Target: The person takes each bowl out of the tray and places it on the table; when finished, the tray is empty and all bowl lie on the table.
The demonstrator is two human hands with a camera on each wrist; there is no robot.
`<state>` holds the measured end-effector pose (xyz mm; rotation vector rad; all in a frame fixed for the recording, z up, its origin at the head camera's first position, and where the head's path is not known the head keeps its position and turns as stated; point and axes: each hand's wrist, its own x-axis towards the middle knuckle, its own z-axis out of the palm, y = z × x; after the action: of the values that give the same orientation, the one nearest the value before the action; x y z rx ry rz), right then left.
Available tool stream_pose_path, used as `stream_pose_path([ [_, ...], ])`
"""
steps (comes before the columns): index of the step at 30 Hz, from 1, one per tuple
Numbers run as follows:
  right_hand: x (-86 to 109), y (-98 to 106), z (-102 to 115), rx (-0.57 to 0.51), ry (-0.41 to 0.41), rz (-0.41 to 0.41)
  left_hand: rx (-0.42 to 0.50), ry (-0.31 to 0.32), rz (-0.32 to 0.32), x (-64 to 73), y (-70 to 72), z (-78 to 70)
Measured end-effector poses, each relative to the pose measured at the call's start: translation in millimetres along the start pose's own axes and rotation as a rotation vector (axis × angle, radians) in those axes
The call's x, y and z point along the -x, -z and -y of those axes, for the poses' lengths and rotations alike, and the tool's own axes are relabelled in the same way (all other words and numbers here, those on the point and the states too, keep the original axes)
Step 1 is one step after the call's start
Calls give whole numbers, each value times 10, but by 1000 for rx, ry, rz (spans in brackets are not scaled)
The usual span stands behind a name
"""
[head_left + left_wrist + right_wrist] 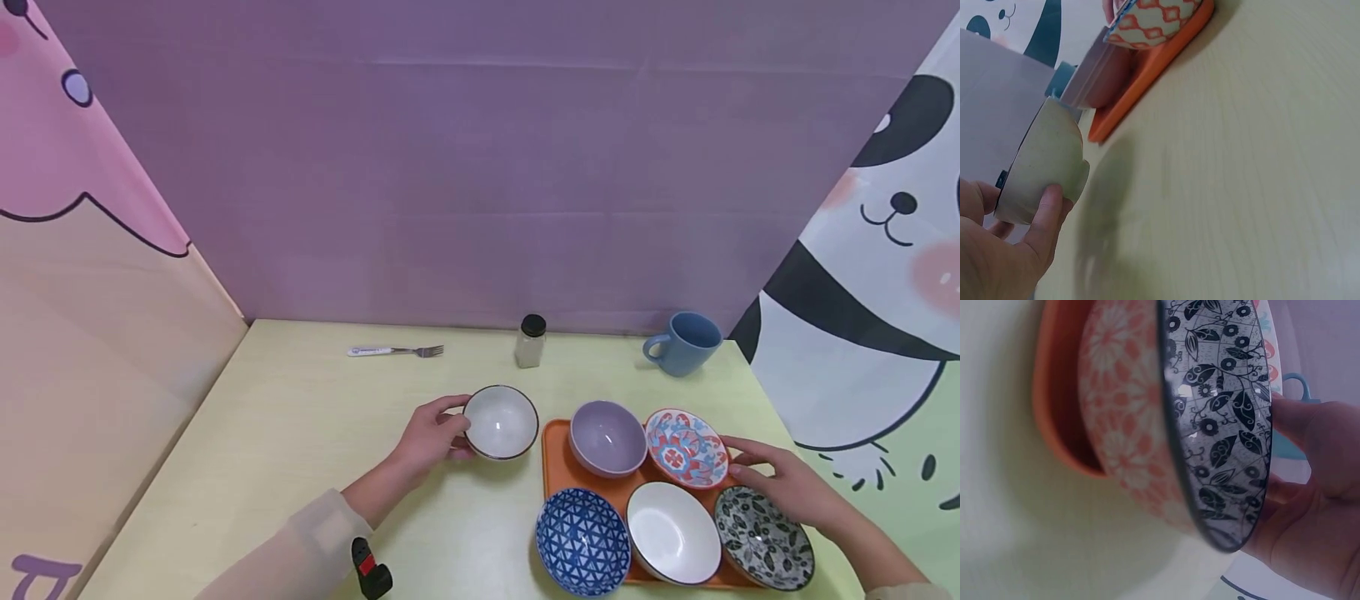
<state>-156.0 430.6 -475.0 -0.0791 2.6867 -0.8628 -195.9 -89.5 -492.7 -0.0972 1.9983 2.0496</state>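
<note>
My left hand grips a white bowl with a dark rim by its left side. In the left wrist view this bowl is tilted on its side above the table, its shadow below. At the right, my right hand holds the edge of a red-and-blue patterned bowl at the back right of an orange tray. A black-leaf patterned bowl hides its fingertips in the right wrist view. Also on the tray are a purple bowl, a blue triangle-patterned bowl and a plain white bowl.
Towards the back of the pale table lie a fork, a glass jar with a black lid and a blue mug. A purple backdrop rises behind, with printed side walls left and right.
</note>
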Motion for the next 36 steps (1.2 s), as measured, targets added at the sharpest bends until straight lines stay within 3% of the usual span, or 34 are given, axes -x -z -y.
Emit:
stream_pose_path([
  [19, -144, 29, 147, 108, -118, 9, 28, 31, -16, -21, 219, 169],
  [27, -114, 61, 210, 127, -48, 49, 42, 52, -36, -14, 308, 182],
  [32, -93, 91, 189, 113, 17, 83, -22, 48, -24, 12, 345, 151],
  [36, -83, 108, 165, 90, 63, 86, -176, 23, -15, 11, 382, 107],
])
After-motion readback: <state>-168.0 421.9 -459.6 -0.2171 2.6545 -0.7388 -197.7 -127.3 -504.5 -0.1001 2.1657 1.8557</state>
